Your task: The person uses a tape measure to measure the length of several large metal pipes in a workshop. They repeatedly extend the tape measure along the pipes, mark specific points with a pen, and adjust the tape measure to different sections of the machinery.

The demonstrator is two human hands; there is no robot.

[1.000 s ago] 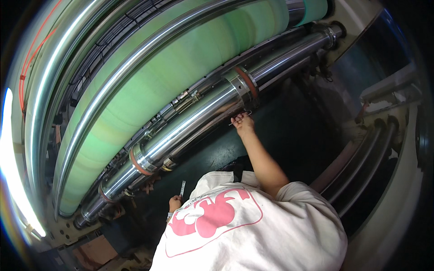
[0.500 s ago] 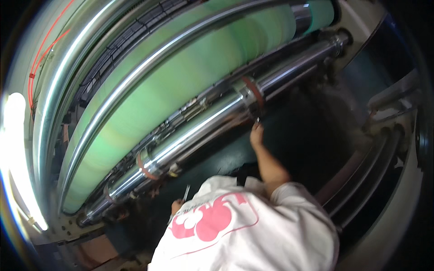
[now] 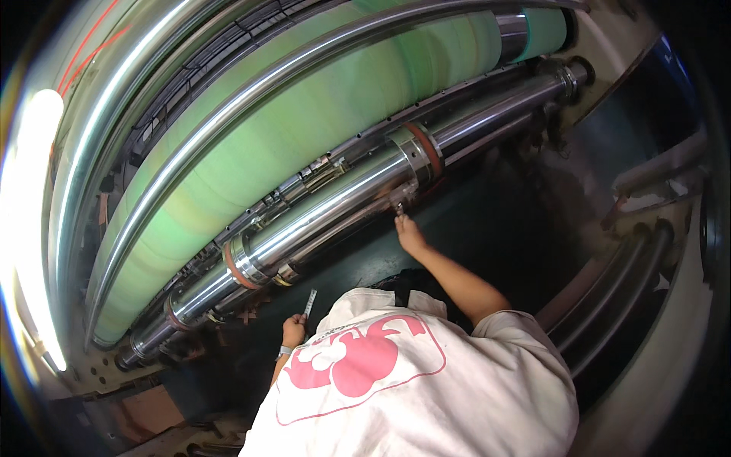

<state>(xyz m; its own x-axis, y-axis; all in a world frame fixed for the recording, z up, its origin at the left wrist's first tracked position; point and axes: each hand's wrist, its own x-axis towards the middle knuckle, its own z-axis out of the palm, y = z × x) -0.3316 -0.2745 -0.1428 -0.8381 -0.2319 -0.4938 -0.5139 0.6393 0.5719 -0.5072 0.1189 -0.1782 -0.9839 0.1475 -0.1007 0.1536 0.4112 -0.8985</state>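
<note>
Nearest the camera, a white shirt (image 3: 426, 388) with a pink print is seen from above, leaning toward a large printing machine. The left hand (image 3: 293, 331) is closed around a thin flat metal strip (image 3: 309, 302), held upright just below the polished steel roller (image 3: 327, 217). The strip is judged light, stiff and narrow, best pinched near its lower end. The right hand (image 3: 410, 234) is stretched forward, its fingertips set against a small metal fitting (image 3: 398, 206) on the underside of that roller, beside an orange-brown collar (image 3: 426, 148); whether it is gripped cannot be told. The fitting looks small, hard and possibly greasy, so a fingertip pinch is called for. The hands are well apart. Beyond the roller lies a broad green cylinder (image 3: 304, 129), and above it a chrome bar (image 3: 251, 91).
</note>
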